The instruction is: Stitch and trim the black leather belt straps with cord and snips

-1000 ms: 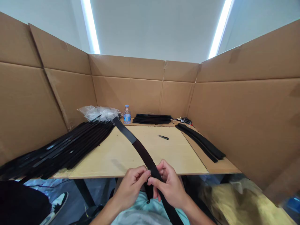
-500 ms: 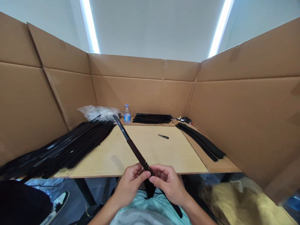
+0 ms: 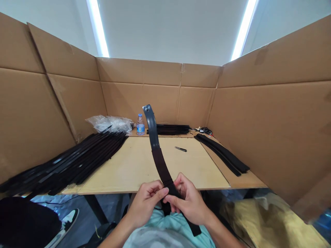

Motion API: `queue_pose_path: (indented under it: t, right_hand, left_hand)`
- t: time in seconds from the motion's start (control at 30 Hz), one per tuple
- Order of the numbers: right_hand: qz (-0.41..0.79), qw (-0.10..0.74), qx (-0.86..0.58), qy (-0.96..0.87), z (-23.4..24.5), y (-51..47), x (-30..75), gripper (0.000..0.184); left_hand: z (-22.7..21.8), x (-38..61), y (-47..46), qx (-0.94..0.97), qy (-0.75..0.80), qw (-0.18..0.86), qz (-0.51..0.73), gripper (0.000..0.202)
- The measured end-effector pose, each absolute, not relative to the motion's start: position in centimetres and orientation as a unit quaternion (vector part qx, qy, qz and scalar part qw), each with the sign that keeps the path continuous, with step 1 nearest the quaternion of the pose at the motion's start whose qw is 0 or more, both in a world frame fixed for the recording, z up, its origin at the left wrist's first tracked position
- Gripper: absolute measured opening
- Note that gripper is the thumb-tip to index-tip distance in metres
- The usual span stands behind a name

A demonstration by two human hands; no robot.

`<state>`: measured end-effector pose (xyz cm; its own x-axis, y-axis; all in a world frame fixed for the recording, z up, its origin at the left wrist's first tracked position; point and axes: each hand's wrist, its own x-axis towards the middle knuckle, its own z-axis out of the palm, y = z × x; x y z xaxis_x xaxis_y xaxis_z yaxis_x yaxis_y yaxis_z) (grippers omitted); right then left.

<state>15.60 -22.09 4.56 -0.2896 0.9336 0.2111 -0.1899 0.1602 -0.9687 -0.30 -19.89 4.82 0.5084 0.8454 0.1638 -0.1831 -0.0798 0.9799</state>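
Holding a long flat strap of black and dark brown material (image 3: pixel 160 165) upright, both hands stand close together just in front of the body. The left hand (image 3: pixel 144 203) closes around the strap from one side, with the thumb lying across its face, and the right hand (image 3: pixel 188 204) pinches the same part from the other side, so the gap between the hands is very narrow. To work well here, I think the fingers should lie flat on the strap and the grip should stay firm at one place, so the long free part does not swing and strike other things. The forearms come in from the lower corners of the view, and the wrists bend a little inward.

Above the hands, the strap's upper end with a small round hole (image 3: pixel 147 109) curves away from the person. Its short lower tail (image 3: pixel 192 228) hangs below the hands over a pale green shirt (image 3: pixel 170 224). Ahead of the hands is a pale wooden table (image 3: pixel 134 165) with a small folding knife (image 3: pixel 180 149). To the left of the hands lies a large pile of black straps (image 3: pixel 85 156), and to the right lies a smaller group of black straps (image 3: pixel 222 153). Farther ahead stand a clear plastic water bottle (image 3: pixel 140 125) and a low stack of black straps (image 3: pixel 173 129).
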Motion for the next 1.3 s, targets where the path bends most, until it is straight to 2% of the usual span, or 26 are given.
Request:
queue_pose_path:
  t: [0.17, 0.37, 0.57, 0.77, 1.0, 1.17, 1.3]
  right_hand:
    - [0.569, 0.504, -0.307, -0.573, 4.8, -21.9, 15.5, 0.043]
    - [0.519, 0.498, -0.379, -0.582, 4.5, -22.1, 15.3, 0.046]
    - [0.458, 0.497, -0.417, -0.608, 4.7, -22.4, 15.2, 0.045]
    - [0.537, 0.518, -0.338, -0.574, 4.8, -22.1, 15.1, 0.041]
    - [0.628, 0.531, -0.265, -0.504, 4.4, -21.8, 15.2, 0.038]
    - [0.632, 0.517, -0.270, -0.510, 4.2, -21.9, 15.2, 0.057]
    - [0.610, 0.525, -0.272, -0.528, 4.2, -22.0, 14.9, 0.061]
  left_hand:
    - [5.1, 0.1, -20.2, 0.607, 0.239, 0.639, 0.408, 0.031]
    - [4.3, 0.1, -20.1, 0.625, 0.320, 0.556, 0.444, 0.041]
    - [3.8, 0.2, -20.1, 0.630, 0.348, 0.529, 0.449, 0.045]
    - [4.1, 0.2, -19.7, 0.606, 0.364, 0.525, 0.475, 0.045]
    - [4.3, 0.2, -19.7, 0.594, 0.287, 0.598, 0.454, 0.036]
    - [4.5, 0.1, -20.2, 0.615, 0.279, 0.575, 0.462, 0.028]
    - [5.0, 0.2, -20.5, 0.632, 0.271, 0.571, 0.448, 0.026]
